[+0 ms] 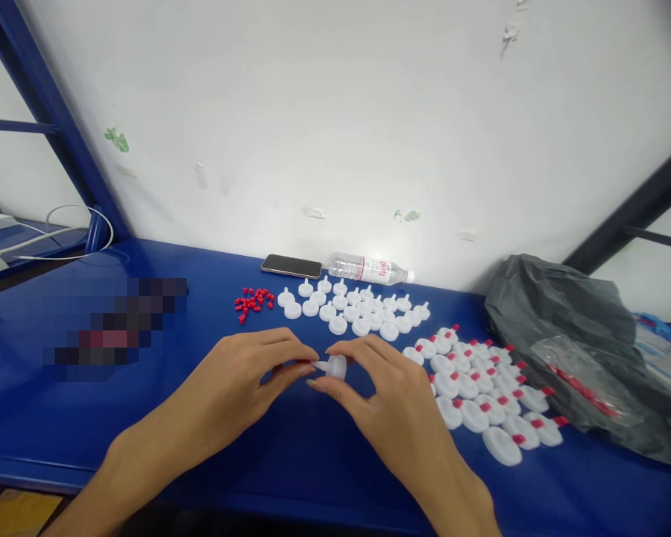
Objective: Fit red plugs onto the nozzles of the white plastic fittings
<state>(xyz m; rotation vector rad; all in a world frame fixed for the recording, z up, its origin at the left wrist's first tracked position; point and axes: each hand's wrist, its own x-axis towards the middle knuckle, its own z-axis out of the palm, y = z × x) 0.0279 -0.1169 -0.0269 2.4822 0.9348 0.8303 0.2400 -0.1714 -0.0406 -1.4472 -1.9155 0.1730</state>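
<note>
Between my two hands, above the front of the blue table, is a white nozzle cap (337, 366) with its pointed spout turned left. My right hand (388, 380) grips its round base between thumb and fingers. My left hand (262, 369) pinches the spout's tip; whether a red tip is hidden in those fingers I cannot tell. Behind my hands stand several white nozzle caps (361, 327) without red tips. Left of them lies a loose group of small red tips (254, 300). At right, several white nozzle caps (473, 414) lie on their sides with red tips on their spouts.
Along the wall lie a phone (291, 266) and a clear plastic bottle (363, 268) on its side. A dark plastic bag (559, 298) and a clear bag of red tips (587, 384) are at right. A blurred-out patch (117, 328) covers something on the blue table (201, 440) at left.
</note>
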